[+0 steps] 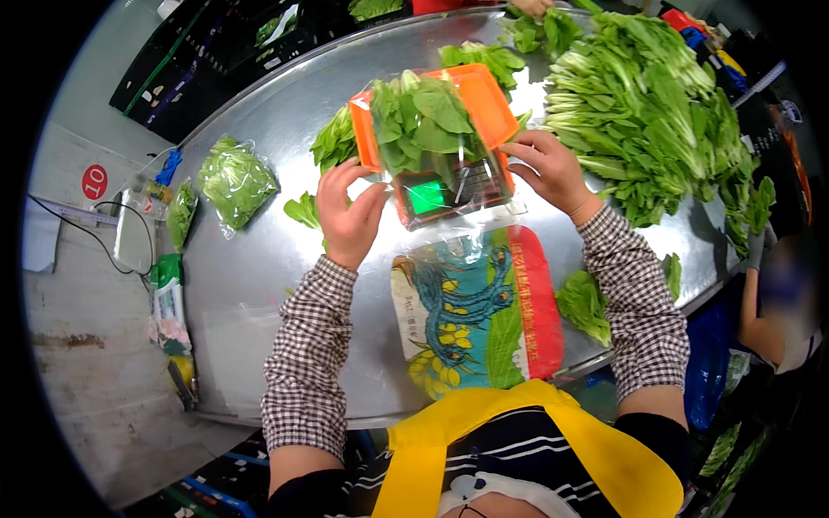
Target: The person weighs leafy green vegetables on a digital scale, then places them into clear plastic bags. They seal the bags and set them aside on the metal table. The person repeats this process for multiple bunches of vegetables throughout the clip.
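Observation:
A clear plastic bag of leafy greens (424, 120) lies over the orange tray (489, 103) of a digital scale (453, 197), whose display glows green. My left hand (352, 210) is at the bag's lower left corner, thumb and fingertips close together, pinching the clear film. On the right, my right hand (547, 169) has its fingertips at the bag's edge beside the tray; whether it grips the film is not plain. Below the scale lies a colourful printed plastic sack (479, 311). Loose leaves (303, 210) lie near my left hand.
A large heap of leafy greens (654, 116) covers the right of the steel table (252, 311). A filled clear bag (236, 181) and a green-and-white package (170, 304) lie at the left. Another person's hand (534, 5) is at the far edge; a gloved co-worker (761, 246) stands at the right.

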`<state>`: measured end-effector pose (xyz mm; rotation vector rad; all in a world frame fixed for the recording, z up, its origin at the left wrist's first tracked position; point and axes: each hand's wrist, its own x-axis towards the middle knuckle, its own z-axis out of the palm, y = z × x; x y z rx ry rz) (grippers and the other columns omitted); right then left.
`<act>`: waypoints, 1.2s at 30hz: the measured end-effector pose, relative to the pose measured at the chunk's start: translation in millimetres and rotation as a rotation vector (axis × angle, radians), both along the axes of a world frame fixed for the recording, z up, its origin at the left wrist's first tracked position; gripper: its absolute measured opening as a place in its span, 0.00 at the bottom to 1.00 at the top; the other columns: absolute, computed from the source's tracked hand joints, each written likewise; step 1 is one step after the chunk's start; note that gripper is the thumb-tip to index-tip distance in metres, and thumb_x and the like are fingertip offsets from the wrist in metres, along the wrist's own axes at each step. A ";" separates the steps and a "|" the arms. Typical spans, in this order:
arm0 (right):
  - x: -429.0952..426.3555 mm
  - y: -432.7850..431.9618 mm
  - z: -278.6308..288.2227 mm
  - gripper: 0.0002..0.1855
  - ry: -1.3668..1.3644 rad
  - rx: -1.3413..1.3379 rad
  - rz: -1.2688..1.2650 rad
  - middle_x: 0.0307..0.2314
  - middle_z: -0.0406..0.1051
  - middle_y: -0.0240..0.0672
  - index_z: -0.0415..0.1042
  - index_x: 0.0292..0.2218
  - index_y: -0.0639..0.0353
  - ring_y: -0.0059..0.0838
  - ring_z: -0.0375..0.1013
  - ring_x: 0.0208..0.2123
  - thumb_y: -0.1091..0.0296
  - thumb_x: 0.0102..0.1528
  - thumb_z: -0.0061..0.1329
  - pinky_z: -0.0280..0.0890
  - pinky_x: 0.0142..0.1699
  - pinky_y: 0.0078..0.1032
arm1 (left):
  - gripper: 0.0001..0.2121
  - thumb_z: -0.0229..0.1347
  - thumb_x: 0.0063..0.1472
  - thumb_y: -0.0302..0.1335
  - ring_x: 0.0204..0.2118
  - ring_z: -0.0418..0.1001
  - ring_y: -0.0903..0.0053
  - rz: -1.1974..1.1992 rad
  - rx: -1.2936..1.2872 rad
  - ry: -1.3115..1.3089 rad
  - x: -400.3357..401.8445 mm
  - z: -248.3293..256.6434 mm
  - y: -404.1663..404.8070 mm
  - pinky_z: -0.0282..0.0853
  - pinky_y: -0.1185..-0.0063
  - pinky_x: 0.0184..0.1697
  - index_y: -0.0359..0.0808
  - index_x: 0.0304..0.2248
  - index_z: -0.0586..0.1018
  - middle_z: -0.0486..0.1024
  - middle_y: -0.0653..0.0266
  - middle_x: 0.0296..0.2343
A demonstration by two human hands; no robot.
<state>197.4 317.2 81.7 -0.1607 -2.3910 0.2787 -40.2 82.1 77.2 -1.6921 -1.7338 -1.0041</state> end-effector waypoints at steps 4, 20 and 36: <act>-23.5 9.2 -2.4 0.11 0.068 0.192 0.150 0.29 0.70 0.27 0.74 0.32 0.51 0.31 0.71 0.31 0.72 0.42 0.54 0.67 0.33 0.26 | 0.10 0.64 0.42 0.19 0.45 0.69 0.62 -0.016 -0.026 0.024 2.4 1.1 2.7 0.63 0.63 0.50 0.37 0.26 0.78 0.71 0.62 0.36; -84.6 60.6 157.0 0.08 0.627 -0.794 0.207 0.28 0.74 0.31 0.72 0.38 0.65 0.23 0.73 0.32 0.75 0.55 0.47 0.67 0.40 0.20 | 0.05 0.52 0.62 0.25 0.39 0.74 0.76 -0.260 0.429 -0.917 -49.9 159.8 60.8 0.71 0.78 0.42 0.32 0.34 0.73 0.76 0.61 0.34; 75.3 -129.1 -8.1 0.09 0.308 -1.478 -0.145 0.19 0.68 0.33 0.64 0.28 0.62 0.23 0.68 0.20 0.68 0.59 0.39 0.64 0.25 0.19 | 0.07 0.43 0.66 0.29 0.18 0.68 0.78 0.044 0.020 -1.757 129.1 -2.7 -98.3 0.69 0.80 0.22 0.34 0.33 0.63 0.68 0.65 0.21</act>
